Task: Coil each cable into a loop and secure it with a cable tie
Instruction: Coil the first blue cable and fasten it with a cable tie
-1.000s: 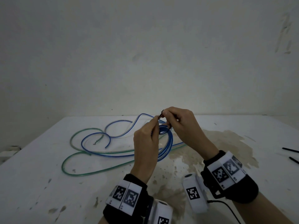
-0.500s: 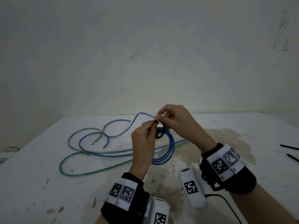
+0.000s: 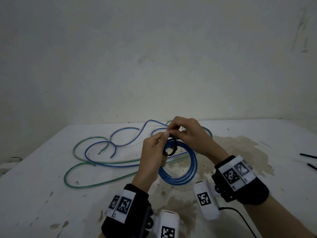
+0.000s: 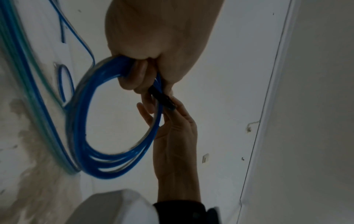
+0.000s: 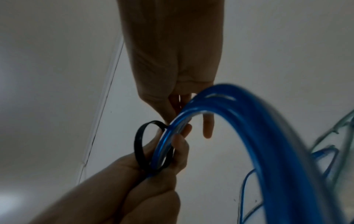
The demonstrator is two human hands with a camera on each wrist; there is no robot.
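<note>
Far left on the counter (image 3: 42,177): green cable (image 3: 85,185), loose and uncoiled, awaiting its turn. Left hand (image 3: 154,152), raised above the counter, gripping the blue coil (image 3: 187,174) so the turns stay bunched, fingertips pinching the black cable tie (image 3: 172,148). Tie looped slack around the bundle, not yet cinched. Right hand (image 3: 188,134), fingers curled, pinching the tie's end, probably to draw it tight. Far right: spare ties (image 3: 308,156), within reach.
</note>
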